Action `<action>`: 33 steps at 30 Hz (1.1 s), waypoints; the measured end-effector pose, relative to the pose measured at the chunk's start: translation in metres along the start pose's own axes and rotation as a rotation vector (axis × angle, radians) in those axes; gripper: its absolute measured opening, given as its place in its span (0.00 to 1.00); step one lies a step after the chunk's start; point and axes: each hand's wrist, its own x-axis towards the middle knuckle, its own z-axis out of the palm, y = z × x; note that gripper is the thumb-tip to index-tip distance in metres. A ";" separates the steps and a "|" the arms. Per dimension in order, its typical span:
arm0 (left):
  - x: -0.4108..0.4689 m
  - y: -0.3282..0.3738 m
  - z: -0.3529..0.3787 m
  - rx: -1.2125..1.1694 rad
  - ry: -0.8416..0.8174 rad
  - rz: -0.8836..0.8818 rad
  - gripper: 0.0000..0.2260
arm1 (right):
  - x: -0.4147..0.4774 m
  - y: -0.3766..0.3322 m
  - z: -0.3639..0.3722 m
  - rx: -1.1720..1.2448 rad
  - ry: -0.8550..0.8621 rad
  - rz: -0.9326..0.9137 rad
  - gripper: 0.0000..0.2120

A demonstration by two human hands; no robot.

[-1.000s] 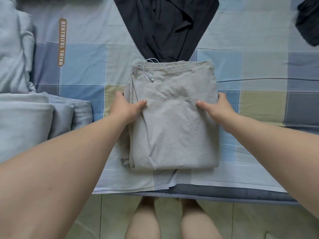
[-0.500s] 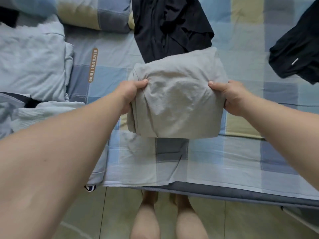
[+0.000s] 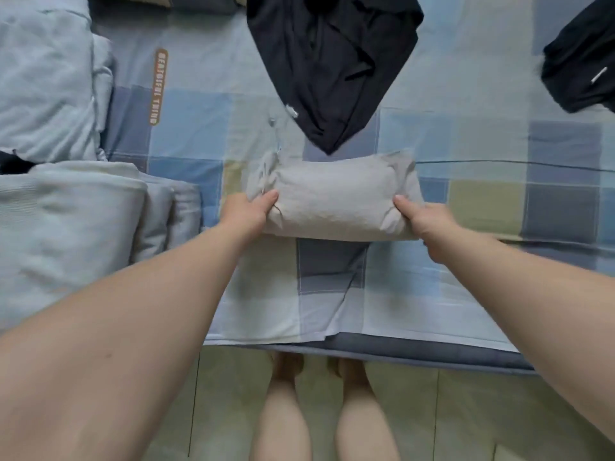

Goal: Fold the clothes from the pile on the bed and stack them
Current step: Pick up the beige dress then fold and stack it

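Though lifted before, the grey bundle (image 3: 336, 201) (gripped by left hand (image 3: 248, 212), right hand (image 3: 427, 217)) lies on the bed (image 3: 332, 294).

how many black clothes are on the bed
2: one black garment spread at top centre, just beyond the folded grey piece; a second black garment at the top right edge, partly cut off. A dark sliver at the left edge may be a third, mostly hidden.

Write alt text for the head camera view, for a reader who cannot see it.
The left hand and right hand grip opposite ends of a folded beige cloth garment on a blue checked bedsheet. A crumpled black garment lies just beyond it.
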 end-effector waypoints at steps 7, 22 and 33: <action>0.009 -0.042 0.030 0.309 0.278 0.024 0.23 | 0.022 0.033 0.014 -0.057 0.032 -0.043 0.23; 0.058 -0.050 0.085 1.010 0.007 0.596 0.29 | 0.060 0.044 0.077 -1.257 0.158 -0.857 0.34; 0.076 -0.060 0.090 0.967 0.064 0.648 0.31 | 0.084 0.050 0.081 -1.137 0.076 -0.864 0.36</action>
